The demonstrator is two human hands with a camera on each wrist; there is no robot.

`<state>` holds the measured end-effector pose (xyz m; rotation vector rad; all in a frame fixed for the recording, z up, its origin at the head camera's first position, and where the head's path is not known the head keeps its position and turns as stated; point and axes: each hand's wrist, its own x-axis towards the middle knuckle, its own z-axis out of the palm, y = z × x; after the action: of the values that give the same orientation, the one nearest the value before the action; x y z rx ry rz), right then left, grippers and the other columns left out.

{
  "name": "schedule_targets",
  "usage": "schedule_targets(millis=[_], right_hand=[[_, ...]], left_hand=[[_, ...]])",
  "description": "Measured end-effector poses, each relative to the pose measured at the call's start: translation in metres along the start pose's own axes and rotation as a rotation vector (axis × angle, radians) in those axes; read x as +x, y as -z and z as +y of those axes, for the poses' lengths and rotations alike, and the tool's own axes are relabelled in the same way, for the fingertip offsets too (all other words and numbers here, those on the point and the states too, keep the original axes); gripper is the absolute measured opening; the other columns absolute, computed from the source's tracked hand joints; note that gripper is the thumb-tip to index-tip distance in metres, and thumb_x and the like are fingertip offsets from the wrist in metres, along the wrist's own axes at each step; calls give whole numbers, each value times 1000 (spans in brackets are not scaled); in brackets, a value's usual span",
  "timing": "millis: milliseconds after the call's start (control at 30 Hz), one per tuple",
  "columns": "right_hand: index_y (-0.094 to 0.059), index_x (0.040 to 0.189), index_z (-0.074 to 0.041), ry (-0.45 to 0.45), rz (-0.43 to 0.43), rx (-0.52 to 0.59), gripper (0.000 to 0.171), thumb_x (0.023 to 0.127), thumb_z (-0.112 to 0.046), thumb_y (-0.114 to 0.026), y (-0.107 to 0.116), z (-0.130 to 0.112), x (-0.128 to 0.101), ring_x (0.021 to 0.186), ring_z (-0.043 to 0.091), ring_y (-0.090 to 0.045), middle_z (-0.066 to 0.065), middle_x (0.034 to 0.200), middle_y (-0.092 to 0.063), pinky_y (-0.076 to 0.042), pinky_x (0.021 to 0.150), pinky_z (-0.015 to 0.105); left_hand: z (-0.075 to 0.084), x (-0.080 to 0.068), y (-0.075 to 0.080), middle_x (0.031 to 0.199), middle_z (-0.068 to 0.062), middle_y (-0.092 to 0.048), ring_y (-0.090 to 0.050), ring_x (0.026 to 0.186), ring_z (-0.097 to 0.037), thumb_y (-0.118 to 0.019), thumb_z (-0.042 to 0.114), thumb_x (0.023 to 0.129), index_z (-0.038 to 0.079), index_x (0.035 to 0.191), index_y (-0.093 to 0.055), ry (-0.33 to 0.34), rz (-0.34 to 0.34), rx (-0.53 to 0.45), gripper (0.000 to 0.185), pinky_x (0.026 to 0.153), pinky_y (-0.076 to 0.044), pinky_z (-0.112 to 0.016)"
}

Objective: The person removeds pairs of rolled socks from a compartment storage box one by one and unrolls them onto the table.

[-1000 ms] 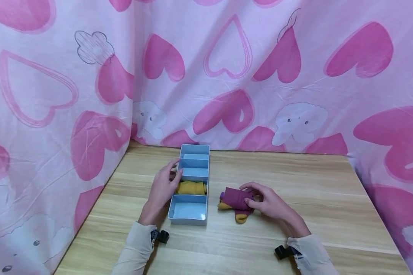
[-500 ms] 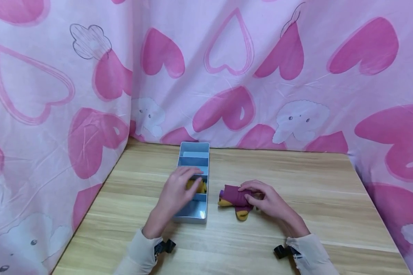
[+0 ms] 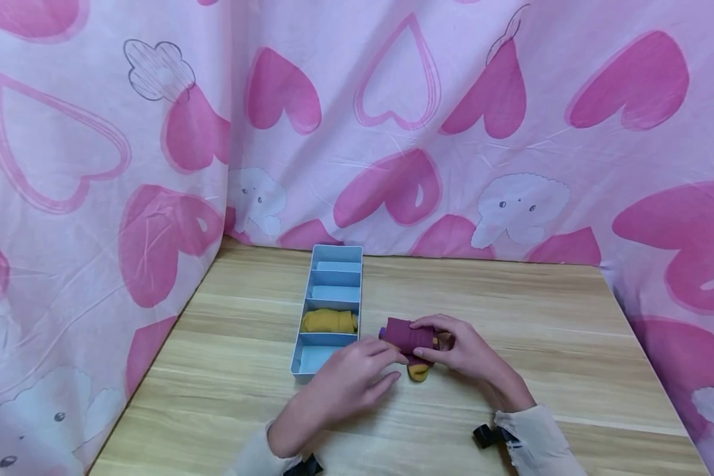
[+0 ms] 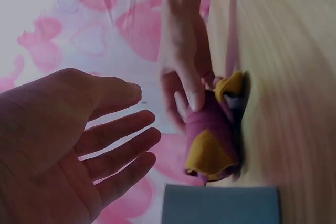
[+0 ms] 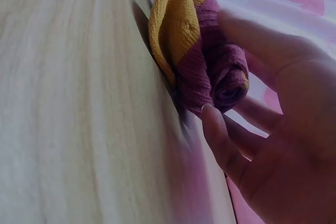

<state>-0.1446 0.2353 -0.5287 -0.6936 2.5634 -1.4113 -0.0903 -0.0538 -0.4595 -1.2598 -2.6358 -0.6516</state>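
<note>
A light wood-grain table (image 3: 512, 317) is enclosed at the back and on both sides by a pink fabric backdrop (image 3: 393, 119), which is printed with magenta hearts and white cartoon animals and is evenly lit.

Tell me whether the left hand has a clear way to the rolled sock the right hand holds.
Probably yes. The left hand lies open just beside the maroon sock, its fingertips about at the roll's left end. Nothing stands between them; the right hand grips only the right side.
</note>
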Motion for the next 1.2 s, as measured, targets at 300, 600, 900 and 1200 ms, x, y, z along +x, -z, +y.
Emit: schedule_targets(millis=[300,600,900,1200], right_hand=[[-66,145,-15,-127,-39,22,60,92,-35,-88,-5,-1,3,104,17,-70,10,134,-72,-61,85,26],[-66,137,-18,-153,-51,148,45,98,-31,-83,-5,-9,6,104,22,-71,12,124,-73,-62,86,28],[-64,140,-15,-170,-92,251,43,102,-27,-78,-8,-12,9,105,23,-73,15,124,-73,-63,85,29],[-63,136,-21,-164,-10,142,44,97,-30,-83,-16,1,10,103,19,-71,6,122,-74,-59,86,26]], left_hand=[[10,0,-17,129,6,-75,-71,116,-7,-70,28,106,22,131,-75,-4,-153,-39,25,96,-61,-23],[16,2,-35,134,6,-73,-68,123,-4,-69,28,107,24,137,-73,28,-307,-109,30,102,-58,-21],[15,4,-48,124,8,-74,-68,114,-4,-71,29,106,23,126,-77,1,-178,-37,22,97,-58,-18],[12,4,-60,143,-2,-66,-60,134,-16,-72,29,104,19,130,-71,41,-134,32,28,116,-53,-30]])
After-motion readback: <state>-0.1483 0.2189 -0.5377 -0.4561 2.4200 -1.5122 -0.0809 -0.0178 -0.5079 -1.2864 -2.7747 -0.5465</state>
